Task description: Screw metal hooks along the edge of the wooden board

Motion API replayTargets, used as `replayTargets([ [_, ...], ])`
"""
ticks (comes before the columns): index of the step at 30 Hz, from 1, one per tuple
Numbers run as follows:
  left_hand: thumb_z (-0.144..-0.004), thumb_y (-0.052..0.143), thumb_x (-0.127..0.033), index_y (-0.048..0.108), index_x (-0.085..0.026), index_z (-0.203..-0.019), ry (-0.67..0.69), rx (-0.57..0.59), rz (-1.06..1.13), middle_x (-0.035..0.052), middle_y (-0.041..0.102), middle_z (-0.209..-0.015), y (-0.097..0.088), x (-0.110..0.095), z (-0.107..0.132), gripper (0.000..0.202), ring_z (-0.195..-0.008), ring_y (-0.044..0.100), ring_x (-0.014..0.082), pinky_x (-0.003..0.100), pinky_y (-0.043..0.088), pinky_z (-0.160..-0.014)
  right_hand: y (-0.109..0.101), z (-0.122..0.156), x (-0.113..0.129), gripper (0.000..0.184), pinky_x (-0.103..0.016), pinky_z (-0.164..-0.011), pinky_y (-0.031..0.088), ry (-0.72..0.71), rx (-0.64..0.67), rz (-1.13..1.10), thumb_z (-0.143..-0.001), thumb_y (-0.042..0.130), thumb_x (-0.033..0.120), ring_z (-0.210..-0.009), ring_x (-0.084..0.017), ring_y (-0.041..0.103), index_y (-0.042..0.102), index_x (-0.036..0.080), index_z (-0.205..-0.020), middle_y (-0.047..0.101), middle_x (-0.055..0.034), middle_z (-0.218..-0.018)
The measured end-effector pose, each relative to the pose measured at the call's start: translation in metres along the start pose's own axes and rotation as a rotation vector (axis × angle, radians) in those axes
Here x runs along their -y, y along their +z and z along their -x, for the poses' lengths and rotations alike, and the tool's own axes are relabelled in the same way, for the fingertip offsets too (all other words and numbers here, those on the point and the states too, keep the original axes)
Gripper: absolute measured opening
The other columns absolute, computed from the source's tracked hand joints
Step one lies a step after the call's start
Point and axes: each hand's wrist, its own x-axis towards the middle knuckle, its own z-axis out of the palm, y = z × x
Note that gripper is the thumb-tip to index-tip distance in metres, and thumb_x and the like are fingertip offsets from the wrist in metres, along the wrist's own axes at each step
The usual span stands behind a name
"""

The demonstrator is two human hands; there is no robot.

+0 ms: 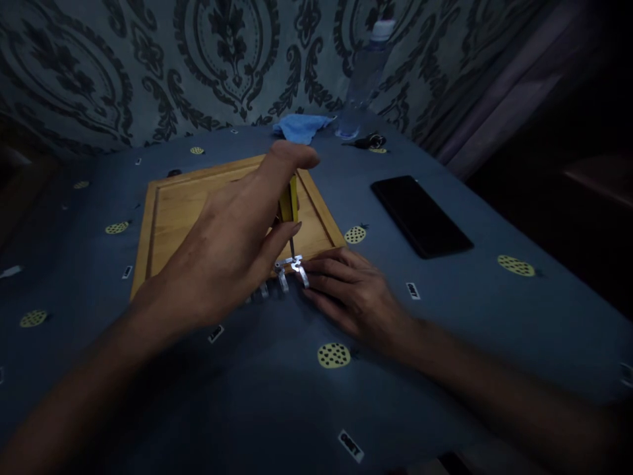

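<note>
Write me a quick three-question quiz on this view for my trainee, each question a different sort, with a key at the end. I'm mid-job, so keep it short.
1. Multiple choice: which side grips the yellow-handled screwdriver? A) right only B) left only C) both
2. True or false: the plastic bottle stands farther off than the black smartphone.
3. Fill in: the fingertips of the right hand are beside the silver metal ____ at the near edge of the wooden board.

Key:
1. B, the left hand.
2. True.
3. Hooks.
</note>
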Motion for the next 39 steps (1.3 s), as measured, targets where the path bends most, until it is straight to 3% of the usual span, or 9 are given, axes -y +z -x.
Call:
replayTargets([
  [6,-0.097,0.057,-0.011,0.044,-0.023,-0.138,0.017,0.023,0.01,0.0061,0.059,-0.136,0.003,0.001,0.001,0.045,-0.115,0.066,0.0189,0.031,0.062,-0.094,0.0,0.0,-0.001,0.013,-0.042,-0.084,0.062,0.003,-0.001,-0.023,-0.096,0.064,0.018,-0.098,-0.023,0.07,0.077,0.019,-0.099,0.079,-0.0072,-0.102],
  [11,-0.098,0.057,-0.014,0.043,-0.027,-0.138,0.081,-0.022,-0.034,0.005,0.06,-0.136,0.007,0.002,0.001,0.045,-0.112,0.068,0.0193,0.033,0.063,-0.09,0.001,0.0,-0.001,0.011,-0.04,-0.084,0.062,-0.009,-0.009,-0.008,-0.096,0.065,0.017,-0.097,-0.023,0.07,0.076,0.016,-0.097,0.079,-0.0078,-0.103],
  [16,-0.1,0.059,-0.019,0.04,-0.016,-0.141,0.11,-0.011,-0.032,0.0105,0.058,-0.139,0.013,0.002,0.001,0.045,-0.103,0.068,0.0153,0.029,0.063,-0.086,0.002,0.001,-0.001,0.013,-0.042,-0.086,0.062,-0.006,-0.014,0.003,-0.097,0.064,0.018,-0.099,-0.024,0.071,0.077,0.019,-0.099,0.08,-0.0068,-0.102],
  [21,-0.099,0.055,-0.008,0.04,-0.017,-0.14,0.162,-0.036,-0.015,0.0084,0.058,-0.137,0.016,0.002,0.001,0.045,-0.119,0.064,0.016,0.029,0.062,-0.091,0.003,0.002,-0.002,0.012,-0.042,-0.084,0.063,-0.018,-0.03,0.017,-0.096,0.065,0.017,-0.097,-0.024,0.071,0.077,0.016,-0.098,0.08,-0.0077,-0.102],
  [28,-0.096,0.053,-0.006,0.039,-0.019,-0.144,0.05,0.056,0.013,0.0089,0.056,-0.142,0.006,-0.001,0.002,0.051,-0.121,0.064,0.0213,0.035,0.061,-0.094,0.001,0.001,-0.001,0.013,-0.043,-0.084,0.063,0.005,-0.003,-0.001,-0.096,0.064,0.018,-0.098,-0.024,0.07,0.077,0.018,-0.098,0.079,-0.0076,-0.102],
  [31,-0.094,0.056,-0.006,0.041,-0.022,-0.142,0.05,0.038,0.034,0.008,0.055,-0.142,0.002,-0.002,0.001,0.053,-0.116,0.066,0.0204,0.035,0.061,-0.095,0.0,0.002,-0.001,0.015,-0.043,-0.085,0.063,0.019,0.011,-0.007,-0.097,0.063,0.019,-0.099,-0.024,0.07,0.078,0.019,-0.099,0.079,-0.0072,-0.104],
  [34,-0.095,0.06,-0.011,0.042,-0.024,-0.142,-0.008,-0.015,0.029,0.0072,0.058,-0.137,-0.002,-0.003,0.0,0.051,-0.112,0.069,0.0219,0.037,0.061,-0.094,0.001,0.002,-0.001,0.014,-0.043,-0.085,0.062,0.015,0.009,-0.005,-0.097,0.063,0.019,-0.099,-0.023,0.07,0.077,0.019,-0.098,0.079,-0.0075,-0.104],
  [39,-0.094,0.064,-0.015,0.043,-0.025,-0.142,-0.034,-0.016,-0.003,0.0049,0.065,-0.112,-0.005,-0.003,0.001,0.053,-0.113,0.068,0.0278,0.042,0.061,-0.092,0.0,0.001,-0.001,0.014,-0.041,-0.084,0.062,0.011,0.013,-0.001,-0.097,0.064,0.018,-0.095,-0.022,0.069,0.077,0.019,-0.097,0.079,-0.0075,-0.103],
])
